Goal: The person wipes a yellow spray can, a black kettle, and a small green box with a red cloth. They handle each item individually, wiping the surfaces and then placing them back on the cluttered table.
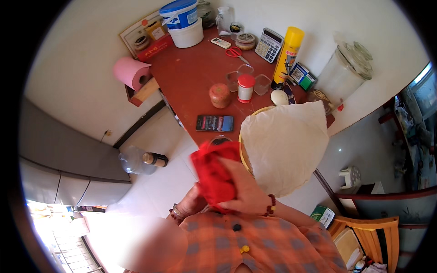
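A bunched red cloth (215,174), partly blurred, is held up close to my chest, over the near edge of the reddish-brown table. My right hand (245,186) grips it from the right, fingers spread across its side. From the lower left my left hand (189,201) holds the same cloth, its fingertips hidden behind the folds. Just beyond the cloth, a dark round thing with a clear rim (220,139) is partly covered. To the right lies a round yellow-rimmed basket (243,153), mostly covered by a cream-coloured sheet (286,143).
On the table (191,82) are a smartphone (215,123), a round reddish container (219,95), a red-ended white thread spool (245,89), red-handled scissors (235,53), a calculator (269,45) and a yellow spray can (288,58). A wooden chair (387,235) stands at right.
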A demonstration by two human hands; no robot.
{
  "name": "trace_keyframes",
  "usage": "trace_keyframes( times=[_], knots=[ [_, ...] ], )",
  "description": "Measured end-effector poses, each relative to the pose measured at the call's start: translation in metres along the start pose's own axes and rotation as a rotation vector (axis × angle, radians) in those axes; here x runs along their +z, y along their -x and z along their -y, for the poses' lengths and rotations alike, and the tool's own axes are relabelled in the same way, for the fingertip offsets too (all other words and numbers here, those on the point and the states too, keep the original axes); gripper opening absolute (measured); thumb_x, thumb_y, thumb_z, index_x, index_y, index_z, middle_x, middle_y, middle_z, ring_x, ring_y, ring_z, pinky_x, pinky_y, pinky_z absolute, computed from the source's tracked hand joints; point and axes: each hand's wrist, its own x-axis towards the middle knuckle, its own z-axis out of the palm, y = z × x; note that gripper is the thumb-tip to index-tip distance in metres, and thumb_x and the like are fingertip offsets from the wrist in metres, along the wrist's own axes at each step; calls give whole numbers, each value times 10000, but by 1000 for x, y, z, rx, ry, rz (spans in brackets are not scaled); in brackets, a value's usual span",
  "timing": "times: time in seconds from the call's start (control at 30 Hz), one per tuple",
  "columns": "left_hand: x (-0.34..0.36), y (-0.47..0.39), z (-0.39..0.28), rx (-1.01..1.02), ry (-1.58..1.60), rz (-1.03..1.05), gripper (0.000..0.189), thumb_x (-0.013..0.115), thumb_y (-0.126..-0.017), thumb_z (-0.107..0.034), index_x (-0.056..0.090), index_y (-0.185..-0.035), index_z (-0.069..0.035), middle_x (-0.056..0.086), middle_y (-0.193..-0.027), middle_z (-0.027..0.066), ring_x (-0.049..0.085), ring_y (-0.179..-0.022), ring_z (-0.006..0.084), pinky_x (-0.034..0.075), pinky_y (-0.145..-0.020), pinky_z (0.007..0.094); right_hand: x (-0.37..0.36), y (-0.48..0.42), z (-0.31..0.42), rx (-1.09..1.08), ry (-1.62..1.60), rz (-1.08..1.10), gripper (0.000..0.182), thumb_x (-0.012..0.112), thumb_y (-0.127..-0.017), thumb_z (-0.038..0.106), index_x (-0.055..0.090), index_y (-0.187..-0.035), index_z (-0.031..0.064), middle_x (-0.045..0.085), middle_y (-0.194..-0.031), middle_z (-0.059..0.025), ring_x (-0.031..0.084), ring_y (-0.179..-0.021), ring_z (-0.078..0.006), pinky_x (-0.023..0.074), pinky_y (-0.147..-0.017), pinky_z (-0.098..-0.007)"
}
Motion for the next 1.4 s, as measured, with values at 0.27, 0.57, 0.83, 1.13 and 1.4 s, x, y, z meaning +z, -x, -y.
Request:
trace_keyframes(
  times=[0.27,0.57,0.83,1.13,1.4],
  knots=[
    [-60,13,1,219,-860,-488,686,596,-893,-363,274,-1426,-76,329,-1449,80,303,-1336,239,232,-1118,394,9,-24,2,-316,86,86,532,664,-838,249,490,-1282,14,478,-1321,-189,473,-1194,-337,376,-997,-406],
    [-127,30,-22,436,49,-601,559,567,-915,-298,352,-1374,-64,436,-1367,90,428,-1243,253,346,-1053,390,32,25,-111,596,-221,-123,418,595,-901,326,577,-1094,-44,637,-1098,-163,621,-998,-232,474,-850,-334],
    [-95,-59,2,15,-388,-492,356,514,-945,-207,463,-1257,-42,589,-1139,61,591,-958,142,507,-801,303,53,2,-123,820,-465,-8,490,579,-906,403,590,-1087,-52,649,-889,-100,605,-810,-130,468,-703,-280],
    [-60,-85,22,260,-642,-474,302,509,-906,-125,544,-1182,-8,615,-1076,48,560,-994,144,465,-855,299,63,7,-131,690,-525,-50,363,503,-952,273,573,-1169,-9,632,-939,-74,550,-813,-120,460,-718,-268],
    [-65,-97,6,219,-740,-282,312,532,-879,-103,544,-1178,-13,585,-1154,94,510,-1119,168,416,-954,318,26,31,-139,616,-362,102,361,477,-941,325,535,-1067,-8,557,-910,-74,541,-806,-158,486,-695,-293]
  ],
)
